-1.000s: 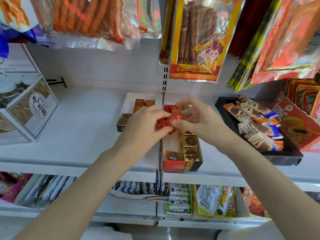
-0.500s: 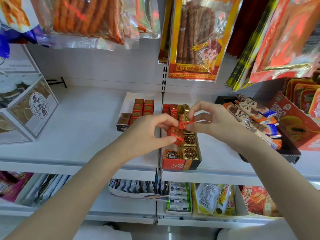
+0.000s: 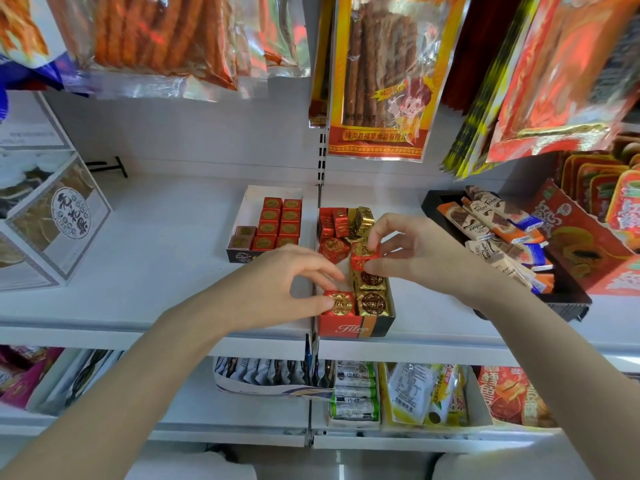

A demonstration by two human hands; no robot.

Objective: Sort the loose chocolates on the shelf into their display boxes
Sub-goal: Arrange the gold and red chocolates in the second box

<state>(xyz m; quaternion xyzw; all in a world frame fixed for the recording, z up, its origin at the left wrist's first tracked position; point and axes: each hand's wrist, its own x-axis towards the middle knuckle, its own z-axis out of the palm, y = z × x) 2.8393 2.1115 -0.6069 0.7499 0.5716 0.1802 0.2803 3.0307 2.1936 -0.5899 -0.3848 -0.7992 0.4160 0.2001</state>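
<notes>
Head view: my left hand (image 3: 294, 285) pinches a red chocolate (image 3: 337, 303) at the front-left corner of the red display box (image 3: 356, 329) on the white shelf (image 3: 156, 258). My right hand (image 3: 412, 251) clamps its fingers (image 3: 375, 237) on a second red chocolate (image 3: 363, 258) over the box's middle. 2 gold chocolates (image 3: 372, 292) sit beneath it.

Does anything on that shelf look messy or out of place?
Yes. At the back of the red Fileo box, red and gold chocolates lie heaped and tilted, unlike the flat row at the front. The right hand pinches a red chocolate there; the left hand touches a front one.
</notes>
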